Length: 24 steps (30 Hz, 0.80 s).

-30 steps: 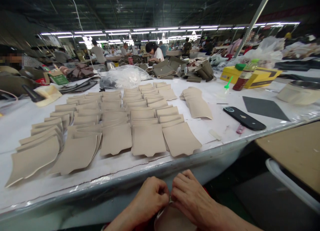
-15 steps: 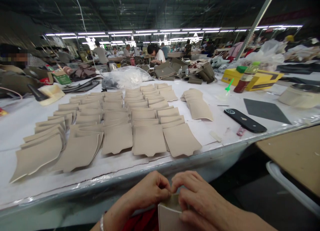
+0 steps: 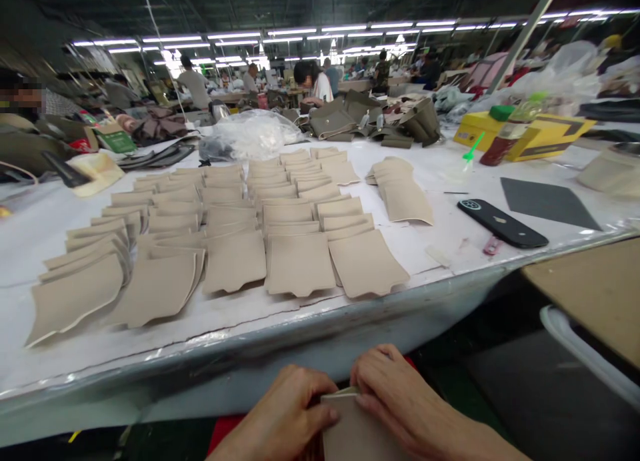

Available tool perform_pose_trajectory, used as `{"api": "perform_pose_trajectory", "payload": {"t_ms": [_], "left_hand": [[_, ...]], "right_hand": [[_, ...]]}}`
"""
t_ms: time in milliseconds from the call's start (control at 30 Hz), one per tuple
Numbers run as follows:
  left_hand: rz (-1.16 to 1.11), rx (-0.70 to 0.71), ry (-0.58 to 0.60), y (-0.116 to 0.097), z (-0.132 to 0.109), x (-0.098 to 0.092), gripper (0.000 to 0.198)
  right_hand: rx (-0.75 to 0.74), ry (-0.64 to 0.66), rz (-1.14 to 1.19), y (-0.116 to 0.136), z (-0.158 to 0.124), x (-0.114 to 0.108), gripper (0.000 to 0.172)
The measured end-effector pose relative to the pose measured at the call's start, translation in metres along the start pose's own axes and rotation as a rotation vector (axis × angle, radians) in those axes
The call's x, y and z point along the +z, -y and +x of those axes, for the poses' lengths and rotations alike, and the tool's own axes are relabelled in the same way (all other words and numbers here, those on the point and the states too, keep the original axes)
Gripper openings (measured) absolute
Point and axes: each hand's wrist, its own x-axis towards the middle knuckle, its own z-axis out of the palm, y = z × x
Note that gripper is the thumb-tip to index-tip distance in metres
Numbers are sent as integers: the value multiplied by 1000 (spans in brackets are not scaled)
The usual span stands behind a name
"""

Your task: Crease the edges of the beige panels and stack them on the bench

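Below the table edge, a beige leather-like piece (image 3: 353,434) with a pale edge is between my hands over my lap. My left hand (image 3: 295,408) pinches its upper left corner, thumb on the near face. My right hand (image 3: 387,391) grips the top edge on the other side, fingers curled over it. The lower part of this piece runs out of view. On the table, rows of similar beige pieces (image 3: 303,261) lie overlapping, the nearest ones with a small tab on the front edge. A smaller stack (image 3: 404,191) of them lies apart to the right.
On the white-covered table (image 3: 165,344) lie a black phone (image 3: 503,222), a dark grey sheet (image 3: 547,203) and a yellow box (image 3: 550,136) beside a bottle (image 3: 505,138). Clear plastic (image 3: 255,134) and dark leather-like pieces (image 3: 345,118) are heaped behind. A brown board (image 3: 590,288) is at right. People work farther back.
My left hand has moved from the folded top flap down to the left corner. My right fingers have closed over the top edge, and the flap now shows less. The view has shifted slightly.
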Motion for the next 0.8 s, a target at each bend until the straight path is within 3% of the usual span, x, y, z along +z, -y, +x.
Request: {"api": "perform_pose_trajectory", "payload": {"t_ms": [100,367,800], "left_hand": [[-36,58,-70,-2,1,3,19],[-37,79,-70,4,5,5,21],[-66,47,-136,-9,13,17,25]], "right_hand": [[-27,-3,-26,0,-1,3,16],[-103,3,-69,-7,-1,9,17],[-49,-113,218,-20,-4,5,19]]}}
